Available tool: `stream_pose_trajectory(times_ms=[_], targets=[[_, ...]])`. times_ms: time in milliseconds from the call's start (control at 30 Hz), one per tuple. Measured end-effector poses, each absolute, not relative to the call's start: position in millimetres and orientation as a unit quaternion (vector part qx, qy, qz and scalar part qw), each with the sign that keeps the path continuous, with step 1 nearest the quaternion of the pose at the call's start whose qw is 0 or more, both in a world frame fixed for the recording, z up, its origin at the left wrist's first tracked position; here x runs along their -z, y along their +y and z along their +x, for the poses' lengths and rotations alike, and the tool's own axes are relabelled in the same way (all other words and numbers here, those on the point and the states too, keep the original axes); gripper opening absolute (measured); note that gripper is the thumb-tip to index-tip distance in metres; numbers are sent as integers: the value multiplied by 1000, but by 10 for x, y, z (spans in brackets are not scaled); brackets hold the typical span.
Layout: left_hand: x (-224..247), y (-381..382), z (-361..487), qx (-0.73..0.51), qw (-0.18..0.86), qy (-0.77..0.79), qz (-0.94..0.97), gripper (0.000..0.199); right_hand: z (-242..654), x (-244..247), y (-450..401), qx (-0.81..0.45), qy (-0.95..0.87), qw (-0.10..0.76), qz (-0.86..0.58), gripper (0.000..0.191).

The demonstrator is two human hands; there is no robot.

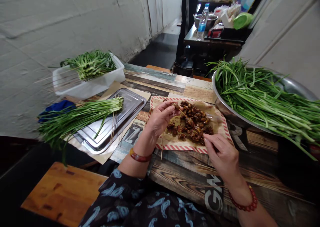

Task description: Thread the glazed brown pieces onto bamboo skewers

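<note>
Brown glossy pieces [196,118] lie heaped on a red-and-white striped paper [181,148] at the middle of the table. Above the paper's left part, my left hand [161,117] pinches a brown piece at the end of a thin wooden skewer [184,113]. The skewer slants down to the right, over the heap. At the heap's lower right edge, my right hand [222,153] has its thumb and forefinger pressed together; what lies between them is too small to make out. Another skewer [162,148] sticks out over the paper's lower left edge.
Green stalks [85,117] lie across a metal tray lid [130,108] at left. Behind is a white tub [87,87] of greens. A large metal bowl [225,115] of long green stalks stands right. A person [186,23] stands beside a far table with a bottle [203,22].
</note>
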State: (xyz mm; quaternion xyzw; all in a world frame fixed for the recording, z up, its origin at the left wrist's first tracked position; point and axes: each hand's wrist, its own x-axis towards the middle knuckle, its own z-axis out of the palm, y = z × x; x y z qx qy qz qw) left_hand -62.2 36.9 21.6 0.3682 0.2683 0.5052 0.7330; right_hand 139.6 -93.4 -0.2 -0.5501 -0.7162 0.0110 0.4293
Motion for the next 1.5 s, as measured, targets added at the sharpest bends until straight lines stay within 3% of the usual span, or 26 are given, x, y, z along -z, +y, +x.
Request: stream_pose_trajectory(times_ms=[1067,1267,1500], targets=[[-273,274,-565,-470,744,266,394,25,1405,58,-919,-48,-706,444,-550,15],[-252,293,-571,-470,759,268,363,43,1355,33,-886,-45,-694,457,-555,16],[-207,281,-525,-476,755,277,357,33,1309,41,-885,-52,-698,457,-549,18]])
